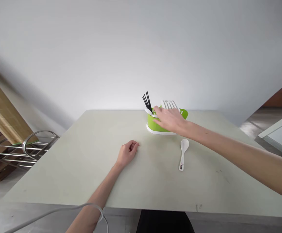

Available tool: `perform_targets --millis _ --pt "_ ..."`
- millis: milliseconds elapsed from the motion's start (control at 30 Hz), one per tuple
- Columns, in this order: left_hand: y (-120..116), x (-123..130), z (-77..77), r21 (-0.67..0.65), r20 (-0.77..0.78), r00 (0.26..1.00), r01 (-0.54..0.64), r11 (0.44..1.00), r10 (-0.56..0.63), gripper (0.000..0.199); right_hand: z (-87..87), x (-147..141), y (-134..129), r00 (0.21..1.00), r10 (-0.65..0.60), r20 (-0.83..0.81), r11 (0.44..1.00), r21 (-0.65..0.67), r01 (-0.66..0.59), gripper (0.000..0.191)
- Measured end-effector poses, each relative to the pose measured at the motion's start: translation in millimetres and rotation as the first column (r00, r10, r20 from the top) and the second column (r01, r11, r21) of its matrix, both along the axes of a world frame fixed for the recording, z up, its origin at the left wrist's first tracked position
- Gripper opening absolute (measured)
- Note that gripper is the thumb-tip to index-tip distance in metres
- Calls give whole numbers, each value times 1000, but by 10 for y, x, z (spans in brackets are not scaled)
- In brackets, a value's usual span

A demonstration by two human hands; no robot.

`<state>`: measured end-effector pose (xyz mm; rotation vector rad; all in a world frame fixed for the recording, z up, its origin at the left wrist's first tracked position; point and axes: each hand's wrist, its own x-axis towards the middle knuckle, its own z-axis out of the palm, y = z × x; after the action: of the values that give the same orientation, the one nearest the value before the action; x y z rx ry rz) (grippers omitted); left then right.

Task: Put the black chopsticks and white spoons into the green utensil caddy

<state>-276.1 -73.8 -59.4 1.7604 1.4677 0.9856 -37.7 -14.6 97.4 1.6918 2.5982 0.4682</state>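
My right hand (171,119) reaches over the front of a green utensil caddy (152,124) with a white base, its thumb and fingers apart. White spoon-like ends (148,111) show at the caddy's left side, close to my fingertips. Black chopsticks (147,101) stand tilted in the left part. A white slotted spatula (170,104) rises behind my hand, which hides its lower part. On the table, below my right wrist, lies a white rice spoon (183,152) with a label on its handle. My left hand (127,152) rests on the table, fingers curled, nothing visible in it.
The pale table (82,168) meets a white wall at its far edge. A metal rack (31,149) and a bamboo-like board (7,110) stand off to the left. A grey cable (65,208) crosses my left forearm. A white cabinet-like object (280,132) is at the right.
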Motion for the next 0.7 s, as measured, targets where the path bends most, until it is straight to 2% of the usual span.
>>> perform_targets --millis 67,133,167,267,367,433,500,600,700 --pt "-2 4 1 2 3 1000 7 1000 -7 40 -68 287 -129 996 86 -12 996 29 -86 39" --pt "-5 7 8 2 4 1000 7 1000 -7 38 -193 620 -210 991 133 30 990 -41 -132 36" --pt "-7 8 14 3 3 1000 7 1000 -7 38 -275 789 -229 993 111 47 990 -94 -107 34" --pt "-10 9 34 7 -8 1000 4 1000 -4 37 -564 1234 -226 999 -30 35 963 -266 39 31" --pt "-8 5 44 14 -26 1000 -6 1000 6 38 -846 1498 -207 959 -257 -118 885 -427 185 41" --pt "-4 -2 43 12 -31 999 -10 1000 10 38 -991 1552 -220 910 -341 -236 801 -579 150 39" --pt "1 -10 40 3 -30 1000 -9 1000 9 38 -1090 1522 -257 854 -398 -334 746 -660 90 30" --pt "11 -20 35 -10 -28 1000 -11 1000 11 38 -1164 1381 -334 787 -451 -422 733 -678 57 19" --pt "19 -24 31 -12 -29 999 -18 1000 18 38 -1160 1218 -397 761 -459 -459 728 -685 26 21"
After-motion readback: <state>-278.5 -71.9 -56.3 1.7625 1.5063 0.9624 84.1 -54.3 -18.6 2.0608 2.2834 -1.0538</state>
